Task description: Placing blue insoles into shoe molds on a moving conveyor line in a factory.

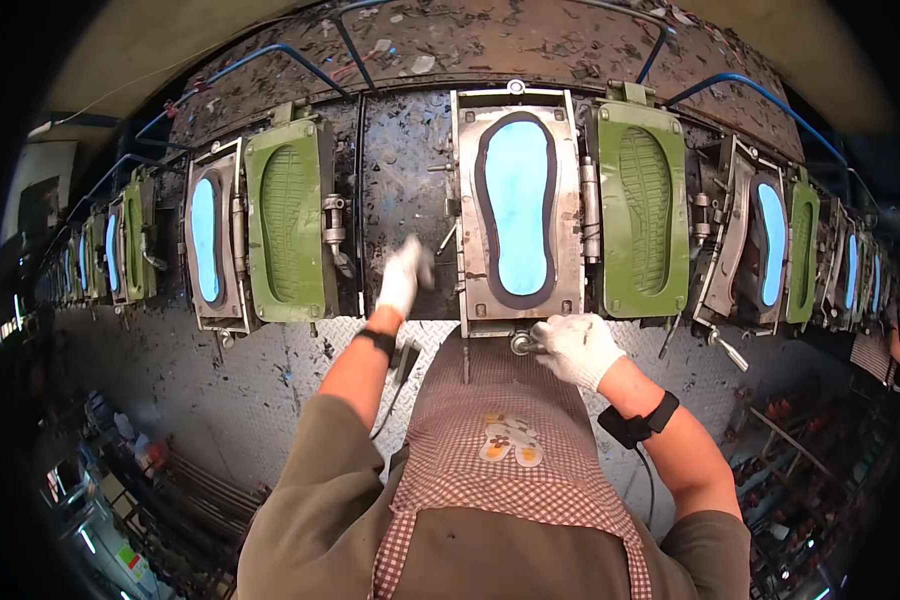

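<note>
Right hand (575, 347), white-gloved, closed tight around the metal handle (523, 343) at the near edge of the open steel mould (518, 212), centre of the bench. Left hand (404, 276) raised just left of that mould, blurred, fingers loosely curled; whether holding anything, cannot tell. Blue sole (516, 205) lying in the cavity, green lid (642, 210) swung open to the right. Risk, as a judgement: left fingers pinched against the frame if the handle slips or swings suddenly.
</note>
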Demonstrator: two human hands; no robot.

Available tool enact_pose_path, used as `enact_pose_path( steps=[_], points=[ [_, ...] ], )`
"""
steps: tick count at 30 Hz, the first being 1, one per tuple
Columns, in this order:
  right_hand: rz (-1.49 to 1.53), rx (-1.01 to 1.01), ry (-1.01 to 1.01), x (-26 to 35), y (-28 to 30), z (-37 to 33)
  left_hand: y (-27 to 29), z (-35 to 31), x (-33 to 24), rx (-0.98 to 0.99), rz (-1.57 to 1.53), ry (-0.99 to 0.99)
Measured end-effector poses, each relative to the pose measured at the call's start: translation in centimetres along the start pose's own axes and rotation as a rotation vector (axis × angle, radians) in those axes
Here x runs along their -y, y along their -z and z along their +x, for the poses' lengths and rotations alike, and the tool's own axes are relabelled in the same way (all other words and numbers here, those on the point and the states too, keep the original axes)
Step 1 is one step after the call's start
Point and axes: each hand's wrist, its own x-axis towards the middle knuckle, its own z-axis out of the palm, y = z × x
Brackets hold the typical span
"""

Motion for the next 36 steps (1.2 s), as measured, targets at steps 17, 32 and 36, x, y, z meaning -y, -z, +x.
enact_pose_path(
  steps=[17, 32, 36],
  points=[
    [0.201, -0.252, 0.064, -0.2, 0.4, -1.3, -12.9, 4.4, -20.4, -0.19, 1.084, -1.011],
    [-0.493, -0.39, -0.668, -35.8, 11.2, -12.7, -39.1, -14.6, -16.8, 0.633, 0.935, -1.37],
    [-0.408, -0.449, -0.428, -38.0, 12.3, -11.9, -47.6, -14.9, -13.8, 0.65, 1.035, -1.424]
  ],
)
